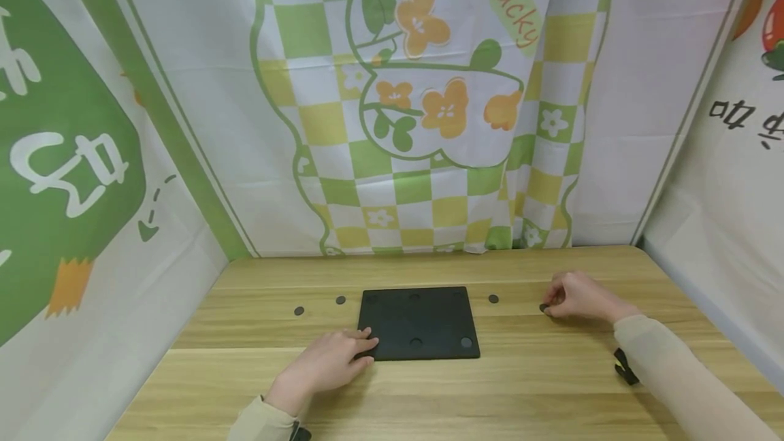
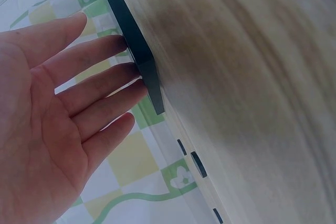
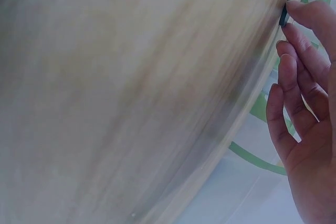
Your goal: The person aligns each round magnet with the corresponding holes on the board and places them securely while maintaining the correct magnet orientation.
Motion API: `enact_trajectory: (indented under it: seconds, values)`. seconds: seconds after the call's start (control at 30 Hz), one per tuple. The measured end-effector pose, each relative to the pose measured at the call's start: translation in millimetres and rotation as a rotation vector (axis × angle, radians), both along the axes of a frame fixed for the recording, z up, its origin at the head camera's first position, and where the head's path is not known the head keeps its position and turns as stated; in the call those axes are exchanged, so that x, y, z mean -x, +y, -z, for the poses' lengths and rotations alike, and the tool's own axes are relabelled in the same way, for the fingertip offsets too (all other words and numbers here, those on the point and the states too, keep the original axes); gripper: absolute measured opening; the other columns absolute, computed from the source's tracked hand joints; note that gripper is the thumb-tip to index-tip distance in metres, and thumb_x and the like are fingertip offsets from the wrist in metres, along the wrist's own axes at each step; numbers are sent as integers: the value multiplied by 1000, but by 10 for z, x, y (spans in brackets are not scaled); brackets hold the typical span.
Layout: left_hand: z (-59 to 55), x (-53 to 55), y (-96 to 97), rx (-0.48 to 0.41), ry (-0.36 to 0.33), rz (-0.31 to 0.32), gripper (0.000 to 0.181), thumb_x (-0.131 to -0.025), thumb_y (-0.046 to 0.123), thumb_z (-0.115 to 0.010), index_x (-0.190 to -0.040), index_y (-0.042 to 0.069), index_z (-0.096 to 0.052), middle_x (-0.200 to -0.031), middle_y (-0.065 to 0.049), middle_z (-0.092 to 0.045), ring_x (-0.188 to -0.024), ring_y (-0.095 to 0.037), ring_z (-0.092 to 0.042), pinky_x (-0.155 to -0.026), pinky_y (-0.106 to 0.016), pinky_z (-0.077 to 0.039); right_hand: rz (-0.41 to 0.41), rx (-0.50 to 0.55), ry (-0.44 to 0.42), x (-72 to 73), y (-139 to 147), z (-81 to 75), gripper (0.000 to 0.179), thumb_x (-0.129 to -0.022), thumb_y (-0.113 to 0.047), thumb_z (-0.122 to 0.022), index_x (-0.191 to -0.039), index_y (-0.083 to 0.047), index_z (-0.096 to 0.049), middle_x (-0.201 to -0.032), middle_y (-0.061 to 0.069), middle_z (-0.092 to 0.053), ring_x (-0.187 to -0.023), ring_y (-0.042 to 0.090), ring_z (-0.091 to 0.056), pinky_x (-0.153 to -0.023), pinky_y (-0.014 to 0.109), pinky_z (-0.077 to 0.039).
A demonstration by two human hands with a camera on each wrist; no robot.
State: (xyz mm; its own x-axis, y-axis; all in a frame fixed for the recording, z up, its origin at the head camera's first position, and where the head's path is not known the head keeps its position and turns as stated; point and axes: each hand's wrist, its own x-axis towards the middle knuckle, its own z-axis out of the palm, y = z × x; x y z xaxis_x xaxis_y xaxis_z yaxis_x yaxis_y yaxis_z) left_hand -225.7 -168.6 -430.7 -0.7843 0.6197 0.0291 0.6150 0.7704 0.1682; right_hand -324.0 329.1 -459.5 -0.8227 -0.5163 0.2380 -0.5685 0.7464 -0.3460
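A flat black rectangular board [image 1: 422, 315] with round recesses near its edges lies mid-table; a grey disc fills the recess at its front right corner. My left hand [image 1: 331, 361] rests its straight fingers on the board's front left corner, and in the left wrist view the fingertips meet the board [image 2: 139, 51] at its edge. Off to the right, my right hand [image 1: 578, 297] pinches a small dark disc [image 1: 543, 307] between thumb and forefinger, close over the table. The right wrist view shows that disc [image 3: 284, 15] edge-on, the other fingers loosely bent.
Two small dark discs, a nearer one [image 1: 299, 310] and a farther one [image 1: 340, 300], lie left of the board. Another disc [image 1: 493, 299] lies between the board and my right hand. A patterned curtain [image 1: 398, 189] hangs behind the wooden table [image 1: 508, 400], with printed cloth on both sides.
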Motion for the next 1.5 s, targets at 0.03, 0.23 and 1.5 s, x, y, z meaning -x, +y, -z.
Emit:
enact_trajectory:
  seconds: [0.03,0.23,1.5]
  values:
    - [0,-1,0,0,-1,1,36,-95,29,-57,-126,12,-63,-132,-14,-58,-118,-32,-58,-93,-48,-48,4,1,3,-1,-4,-1,12,-71,-23,-82,-75,-22,-71,-73,-13,-57,-63,-5,-51,-56,17,-47]
    - [-12,-14,1,-7,-7,-2,36,-95,29,-57,-126,12,-63,-133,-14,-58,-118,-32,-57,-93,-48,-48,10,-3,-8,2,-15,-8,11,-71,-23,-81,-75,-22,-71,-74,-13,-58,-64,-5,-52,-57,17,-48]
    - [-32,-19,11,-9,2,-6,36,-95,29,-57,-126,11,-63,-133,-15,-57,-119,-33,-57,-95,-49,-47,-14,76,-34,77,-285,-30,11,-71,-20,-81,-76,-18,-71,-78,-8,-62,-66,-3,-56,-60,18,-52]
